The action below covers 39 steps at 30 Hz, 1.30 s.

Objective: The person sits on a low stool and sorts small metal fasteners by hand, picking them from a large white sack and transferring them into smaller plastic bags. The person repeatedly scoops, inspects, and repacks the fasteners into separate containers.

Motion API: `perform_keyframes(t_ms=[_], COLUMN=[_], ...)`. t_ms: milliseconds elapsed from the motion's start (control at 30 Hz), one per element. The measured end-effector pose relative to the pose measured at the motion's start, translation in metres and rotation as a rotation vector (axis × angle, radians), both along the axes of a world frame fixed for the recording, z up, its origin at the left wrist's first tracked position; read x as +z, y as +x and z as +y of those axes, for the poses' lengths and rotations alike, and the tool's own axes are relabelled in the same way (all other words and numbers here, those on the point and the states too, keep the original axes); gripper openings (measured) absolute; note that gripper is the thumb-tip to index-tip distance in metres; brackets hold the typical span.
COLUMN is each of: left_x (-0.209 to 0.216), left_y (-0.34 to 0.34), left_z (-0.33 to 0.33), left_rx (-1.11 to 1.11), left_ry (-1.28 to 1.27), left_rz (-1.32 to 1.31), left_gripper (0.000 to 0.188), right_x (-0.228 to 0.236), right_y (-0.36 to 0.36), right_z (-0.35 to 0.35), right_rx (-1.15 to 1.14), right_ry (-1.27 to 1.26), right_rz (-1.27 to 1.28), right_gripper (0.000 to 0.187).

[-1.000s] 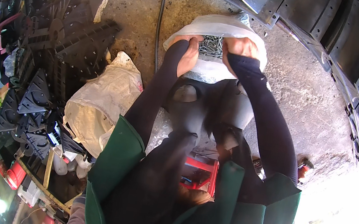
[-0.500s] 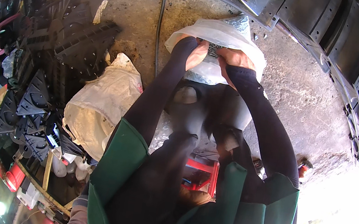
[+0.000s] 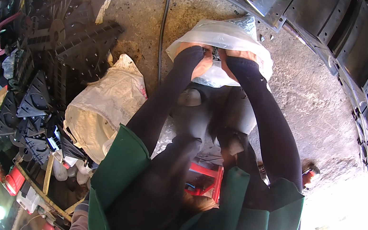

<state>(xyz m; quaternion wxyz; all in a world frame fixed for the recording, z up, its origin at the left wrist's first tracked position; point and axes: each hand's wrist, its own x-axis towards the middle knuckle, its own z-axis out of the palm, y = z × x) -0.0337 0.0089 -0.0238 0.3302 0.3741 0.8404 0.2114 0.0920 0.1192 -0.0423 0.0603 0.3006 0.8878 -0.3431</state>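
Observation:
A translucent white plastic bag point(image 3: 229, 29) stands open between my knees, its rim folded outward. Small dark metal pieces point(image 3: 215, 52) show in the gap between my hands; their exact kind is too small to make out. Reaching into the mouth from the left is my left hand point(image 3: 203, 64), its back and thumb side visible and its fingers hidden. My right hand point(image 3: 230, 63) dips in from the other side, close beside the left, with its fingertips also out of sight. Dark sleeves cover both forearms down to the wrists.
On the left lies an off-white woven sack point(image 3: 105, 95), its mouth toward me. Beyond it are piles of black metal brackets point(image 3: 34, 101). A dark cable point(image 3: 164, 25) runs along the concrete floor. Long metal panels point(image 3: 350, 40) line the right. A red stool point(image 3: 212, 182) shows beneath me.
Both hands have shifted slightly inside the bag and come closer together, so less of the metal pieces shows. The bag's far rim has changed shape a little.

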Motion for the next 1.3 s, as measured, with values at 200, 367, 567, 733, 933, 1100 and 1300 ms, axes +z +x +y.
perform_keyframes(t_ms=[200,367,567,733,933,1100,1300], left_x=[-0.004,-0.011,-0.015,-0.014,-0.018,-0.017,-0.016], left_y=[0.004,0.012,0.010,0.010,0.008,0.009,0.013], left_z=[0.004,0.003,0.003,0.005,0.006,0.000,0.000], left_rx=[0.021,0.090,0.042,0.054,0.073,0.048,0.122], left_ry=[-0.014,0.127,0.188,0.040,-0.077,-0.028,-0.064], left_rz=[0.088,0.206,0.183,0.168,0.056,0.092,0.106], left_gripper=[0.030,0.014,0.013,0.015,0.012,0.012,0.014], right_x=[-0.008,0.001,-0.008,-0.024,-0.042,-0.052,-0.056], right_y=[0.008,0.007,-0.001,-0.006,-0.006,-0.002,-0.003], right_z=[-0.002,0.004,0.005,0.007,0.016,0.014,0.009], right_rx=[0.034,0.030,0.001,0.062,0.026,0.075,0.157], right_ry=[-0.026,-0.038,0.078,0.066,-0.127,-0.075,0.238], right_rz=[-0.106,-0.143,0.019,0.065,0.020,0.036,0.189], right_gripper=[0.027,0.028,0.028,0.029,0.037,0.039,0.037])
